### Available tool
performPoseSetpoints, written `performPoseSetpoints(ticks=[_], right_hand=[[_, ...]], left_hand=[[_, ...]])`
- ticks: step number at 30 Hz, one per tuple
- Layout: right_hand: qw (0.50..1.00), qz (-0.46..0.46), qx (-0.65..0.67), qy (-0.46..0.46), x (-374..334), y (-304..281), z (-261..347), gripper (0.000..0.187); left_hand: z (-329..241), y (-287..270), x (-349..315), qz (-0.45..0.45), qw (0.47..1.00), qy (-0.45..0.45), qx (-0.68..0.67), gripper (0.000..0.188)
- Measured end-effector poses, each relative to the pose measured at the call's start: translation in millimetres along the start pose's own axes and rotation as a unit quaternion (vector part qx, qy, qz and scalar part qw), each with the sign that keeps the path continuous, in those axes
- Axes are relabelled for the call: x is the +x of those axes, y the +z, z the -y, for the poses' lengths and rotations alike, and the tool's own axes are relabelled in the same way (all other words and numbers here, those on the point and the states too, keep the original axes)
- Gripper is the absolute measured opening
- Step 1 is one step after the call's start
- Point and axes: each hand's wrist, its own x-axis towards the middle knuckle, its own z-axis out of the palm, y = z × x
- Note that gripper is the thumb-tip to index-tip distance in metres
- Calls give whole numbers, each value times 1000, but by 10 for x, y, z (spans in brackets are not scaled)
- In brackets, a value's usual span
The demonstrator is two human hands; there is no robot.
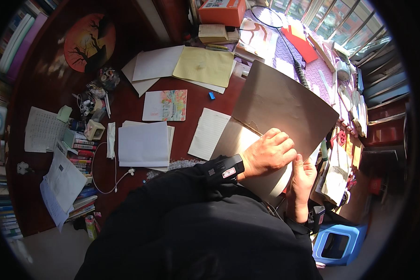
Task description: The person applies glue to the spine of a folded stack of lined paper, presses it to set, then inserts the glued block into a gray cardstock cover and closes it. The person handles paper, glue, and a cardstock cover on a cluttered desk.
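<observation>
A large brown cardboard folder [284, 100] lies slanted in front of me, its upper panel in shade and its near part partly sunlit. My left hand [269, 151] is over its lower middle, back of the hand up and fingers curled in at the panel's near edge. Beside it, my right hand [303, 179] grips the folder at its lower right edge with the thumb up. The fingers of that hand are mostly hidden. A lined white sheet [208, 134] lies next to the folder's left side.
Left of the folder are a stack of white paper [143, 144], a patterned card [165, 105], a yellow sheet [204, 66] and a blue clip [212, 95]. Books and a white cable [108, 192] are farther left. A badminton racket [299, 72] and a blue bin [339, 245] are on the right.
</observation>
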Motion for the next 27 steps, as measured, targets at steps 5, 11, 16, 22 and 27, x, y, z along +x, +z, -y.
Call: performPoseSetpoints(ticks=[5,11,16,22,27], right_hand=[[1000,-16,-6,24,45,10,-16,10],[999,42,2,16,109,-48,-84,10],[998,45,18,35,153,-53,-95,11],[996,63,50,26,201,-206,-153,15],[992,64,29,103,138,-315,-176,16]], left_hand=[[56,26,32,-39,999,18,1,11],[143,-57,-12,45,995,75,54,14],[186,-41,11,51,994,83,54,13],[167,44,55,29,996,79,37,15],[119,70,34,-6,995,83,48,19]])
